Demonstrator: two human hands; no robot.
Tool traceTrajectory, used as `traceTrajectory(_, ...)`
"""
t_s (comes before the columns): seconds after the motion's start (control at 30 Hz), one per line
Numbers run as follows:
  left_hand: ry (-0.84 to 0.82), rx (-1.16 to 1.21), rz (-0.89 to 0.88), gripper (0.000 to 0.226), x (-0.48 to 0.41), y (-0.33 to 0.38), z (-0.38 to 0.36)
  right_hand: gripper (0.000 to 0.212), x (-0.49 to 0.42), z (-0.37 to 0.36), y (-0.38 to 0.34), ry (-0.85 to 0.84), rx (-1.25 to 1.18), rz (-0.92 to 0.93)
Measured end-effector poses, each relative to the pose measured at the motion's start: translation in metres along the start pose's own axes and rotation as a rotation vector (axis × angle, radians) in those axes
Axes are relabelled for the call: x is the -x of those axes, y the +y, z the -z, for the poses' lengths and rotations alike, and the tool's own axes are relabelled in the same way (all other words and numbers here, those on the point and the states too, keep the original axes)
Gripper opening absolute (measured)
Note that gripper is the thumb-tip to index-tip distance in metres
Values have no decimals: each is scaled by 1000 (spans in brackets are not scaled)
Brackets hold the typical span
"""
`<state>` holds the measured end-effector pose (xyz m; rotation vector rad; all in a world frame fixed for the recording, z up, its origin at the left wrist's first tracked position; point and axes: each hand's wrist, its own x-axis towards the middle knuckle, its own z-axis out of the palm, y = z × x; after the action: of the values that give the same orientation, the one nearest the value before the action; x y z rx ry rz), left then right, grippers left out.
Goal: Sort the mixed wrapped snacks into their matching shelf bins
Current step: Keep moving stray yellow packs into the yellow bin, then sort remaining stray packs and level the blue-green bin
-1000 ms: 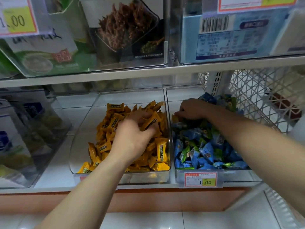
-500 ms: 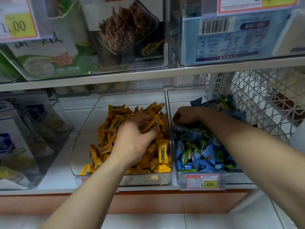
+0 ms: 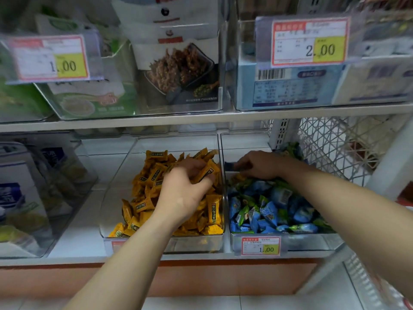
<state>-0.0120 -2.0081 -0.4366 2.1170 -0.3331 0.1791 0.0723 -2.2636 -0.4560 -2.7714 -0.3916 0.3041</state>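
White shop shelving (image 3: 76, 222) fills the view, and the packs on its upper level are blurred. Blur also smears the right hand (image 3: 259, 165), which reaches to the back of the right clear plastic bin (image 3: 312, 241). Its fingers curl down over something dark at their tips, but I cannot tell whether they grasp it. Blue and green wrapped snacks (image 3: 268, 211) fill that bin below and in front of the hand.

The left forearm covers most of the red price label (image 3: 117, 245) on the left clear plastic bin (image 3: 192, 243). The left hand (image 3: 185, 193) lies on the heap of yellow wrapped snacks (image 3: 143, 204). Its thumb and curled fingers pinch one yellow packet (image 3: 209, 171) near the bin's right wall.
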Motion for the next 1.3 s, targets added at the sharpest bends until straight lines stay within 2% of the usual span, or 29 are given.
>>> traceTrajectory(0.13,-5,8,-10,26,6,5,-2,26,11,1,-9,-93,3,-23)
traceTrajectory(0.2,7,10,-9,30,8,7,-1,17,15,4,-11,-33,5,-29)
traceTrajectory(0.3,28,23,5,37,10,9,0,6,27,11,-15,167,-76,-6)
traceTrajectory(0.4,46,56,26,43,13,14,-3,9,50,20,-28,373,-271,42)
traceTrajectory(0.57,93,182,-26,38,18,33,-12,14,106,19,-67,483,-790,40)
traceTrajectory(0.67,21,462,-34,23,24,48,-18,12,130,7,-90,580,-1133,-10)
traceTrajectory(0.73,-28,613,-26,21,27,55,-22,9,136,-3,-102,554,-1335,-79)
traceTrajectory(0.8,7,510,-64,21,25,53,-23,2,139,-8,-107,473,-1389,-102)
traceTrajectory(0.87,63,300,-88,21,21,44,-16,7,143,-8,-99,445,-1164,-91)
traceTrajectory(0.97,84,22,-32,26,12,28,5,8,151,5,-69,651,-544,-110)
traceTrajectory(1.03,35,-242,101,34,5,21,19,15,155,11,-43,684,-390,-194)
traceTrajectory(1.1,6,-523,201,52,0,23,26,26,153,11,-18,642,-233,-246)
traceTrajectory(1.13,34,-586,179,57,-1,28,25,32,150,9,-8,626,-179,-246)
traceTrajectory(1.2,112,-569,3,49,-2,47,12,45,143,3,8,571,-156,-237)
traceTrajectory(1.23,104,-534,-82,45,-2,58,0,53,139,0,15,518,-161,-237)
traceTrajectory(1.3,-37,-436,-135,41,-9,75,-35,74,130,-8,26,371,-130,-259)
